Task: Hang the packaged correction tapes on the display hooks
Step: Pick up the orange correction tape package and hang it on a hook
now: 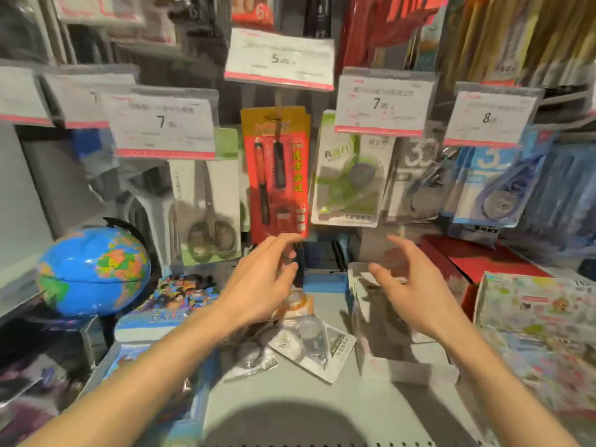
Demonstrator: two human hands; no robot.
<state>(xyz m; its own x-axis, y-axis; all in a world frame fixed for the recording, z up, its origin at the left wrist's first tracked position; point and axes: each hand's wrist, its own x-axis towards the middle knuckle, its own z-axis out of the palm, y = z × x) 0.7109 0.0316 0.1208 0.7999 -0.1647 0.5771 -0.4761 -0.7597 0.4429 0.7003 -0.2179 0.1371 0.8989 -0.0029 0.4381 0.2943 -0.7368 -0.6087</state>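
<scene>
Packaged correction tapes [309, 343] lie loose on the grey shelf [290, 398], below my hands. My left hand [261, 279] hovers over them with its fingers spread, its fingertips close to the bottom edge of a red pen pack [275, 175] that hangs on a hook. My right hand [409, 285] is open too, held above a clear box, and holds nothing. On the hooks hang a green correction tape pack [350, 182], a grey one [416, 185] and a blue one [496, 185]. The picture is blurred by motion.
A pack of scissors [208, 208] hangs left of the red pack. White price tags [161, 124] stick out in front of the hooks. A blue globe [93, 272] stands at the left. A red box [477, 259] and patterned packs [535, 314] sit at the right.
</scene>
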